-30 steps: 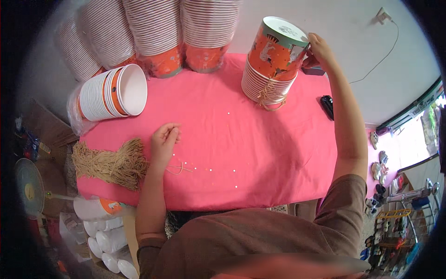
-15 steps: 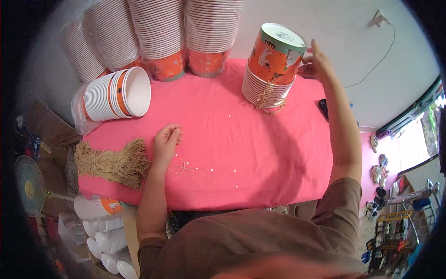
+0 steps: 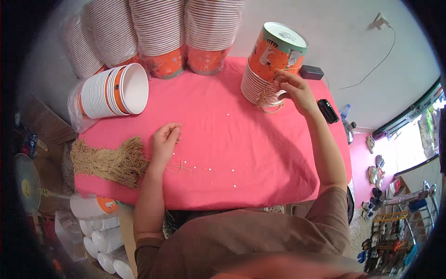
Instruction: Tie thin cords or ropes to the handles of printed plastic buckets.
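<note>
A tall stack of nested paper buckets (image 3: 274,58) stands upside down at the far right, orange with a green band and white rims. Tan cords (image 3: 267,95) hang against its lower side. My right hand (image 3: 299,93) is at these cords, fingers bent in, and a thin cord loop shows above the fingertips. Its grip is partly hidden. On the cloth at centre left rests my left hand (image 3: 166,142), loosely curled, with nothing visible in it. Beside its wrist lies a thick bundle of tan cords (image 3: 111,160). One loose cord (image 3: 179,166) lies just right of that wrist.
A pink cloth (image 3: 218,139) covers the table, with small white specks on it. Another bucket stack (image 3: 114,92) lies on its side at left. Tall wrapped bucket stacks (image 3: 209,32) stand behind. A dark box (image 3: 311,72) and a black object (image 3: 328,110) sit at the right edge.
My right hand has come from behind the upside-down stack's right side down and toward me, to the cords at its rims. My left hand stays curled in place.
</note>
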The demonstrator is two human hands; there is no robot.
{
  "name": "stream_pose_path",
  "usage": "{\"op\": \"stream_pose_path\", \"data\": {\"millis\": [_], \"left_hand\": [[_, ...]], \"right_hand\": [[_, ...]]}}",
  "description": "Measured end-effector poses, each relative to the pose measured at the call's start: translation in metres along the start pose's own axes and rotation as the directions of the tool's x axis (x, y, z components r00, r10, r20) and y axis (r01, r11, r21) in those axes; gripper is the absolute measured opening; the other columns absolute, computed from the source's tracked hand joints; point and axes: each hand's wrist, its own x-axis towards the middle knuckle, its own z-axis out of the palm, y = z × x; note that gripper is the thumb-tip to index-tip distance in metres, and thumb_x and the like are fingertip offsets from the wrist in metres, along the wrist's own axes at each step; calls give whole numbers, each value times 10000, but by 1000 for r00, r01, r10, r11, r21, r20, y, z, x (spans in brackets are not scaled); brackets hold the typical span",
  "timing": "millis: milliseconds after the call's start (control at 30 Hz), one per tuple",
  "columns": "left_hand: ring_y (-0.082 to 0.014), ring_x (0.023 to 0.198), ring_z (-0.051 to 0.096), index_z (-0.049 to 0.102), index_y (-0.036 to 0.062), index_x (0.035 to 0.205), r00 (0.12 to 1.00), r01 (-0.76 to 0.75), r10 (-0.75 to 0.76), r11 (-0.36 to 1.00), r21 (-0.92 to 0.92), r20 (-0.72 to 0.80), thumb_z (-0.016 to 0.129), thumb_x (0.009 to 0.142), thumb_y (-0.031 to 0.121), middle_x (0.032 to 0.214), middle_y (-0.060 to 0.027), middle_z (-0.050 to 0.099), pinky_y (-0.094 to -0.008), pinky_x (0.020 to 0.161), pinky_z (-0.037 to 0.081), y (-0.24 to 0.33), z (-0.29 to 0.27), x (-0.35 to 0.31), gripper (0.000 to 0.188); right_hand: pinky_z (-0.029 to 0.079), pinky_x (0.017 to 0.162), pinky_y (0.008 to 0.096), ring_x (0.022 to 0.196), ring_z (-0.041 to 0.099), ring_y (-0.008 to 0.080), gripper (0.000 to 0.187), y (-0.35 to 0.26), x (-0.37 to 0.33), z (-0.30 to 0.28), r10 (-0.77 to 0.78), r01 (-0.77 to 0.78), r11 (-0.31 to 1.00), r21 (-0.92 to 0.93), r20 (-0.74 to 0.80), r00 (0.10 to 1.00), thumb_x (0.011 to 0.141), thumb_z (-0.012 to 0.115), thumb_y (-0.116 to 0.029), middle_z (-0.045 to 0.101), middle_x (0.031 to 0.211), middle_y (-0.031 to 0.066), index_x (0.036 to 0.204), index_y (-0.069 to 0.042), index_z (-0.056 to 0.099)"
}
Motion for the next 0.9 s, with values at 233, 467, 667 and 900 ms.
{"op": "stream_pose_path", "data": {"millis": [233, 467, 667, 900], "left_hand": [[-77, 701, 578, 627, -3, 1053, 1000, -10, 10, 1000, 12, 5, 544, 933, 71, 825, -17, 617, -213, 641, 499, 0, -1, -1, 164], [-77, 700, 579, 624, -8, 1059, 999, -32, 32, 999, -13, 20, 547, 934, 77, 829, -23, 622, -216, 643, 506, 0, -1, -1, 169], [-81, 703, 581, 624, -6, 1063, 1000, -17, 17, 1000, -7, 24, 549, 935, 86, 846, -27, 625, -219, 642, 507, 0, -2, -2, 175], [-80, 711, 582, 626, 3, 1061, 999, 12, -12, 1000, 11, 35, 551, 935, 87, 843, -23, 623, -222, 650, 506, -2, 0, -2, 169]], "right_hand": [[463, 619, 254, 714, 553, 86, 218, 25, 12, 8, -517, 400, 629, -667, 25, 856, 878, 545, -24, 632, 819, 53, 1079, -7, 629], [495, 646, 423, 724, 651, 335, 244, 19, -12, -9, 111, -67, 457, -887, -17, 994, 814, 621, -255, 650, 770, 193, 877, -28, 680], [489, 612, 424, 675, 638, 326, 243, 17, -37, -5, 10, -103, 426, -899, -109, 994, 811, 641, -276, 644, 728, 167, 846, -37, 670], [487, 569, 398, 615, 627, 278, 283, 30, -26, 10, -238, 33, 498, -867, -100, 966, 803, 667, -216, 594, 623, 102, 1058, -110, 604]]}}
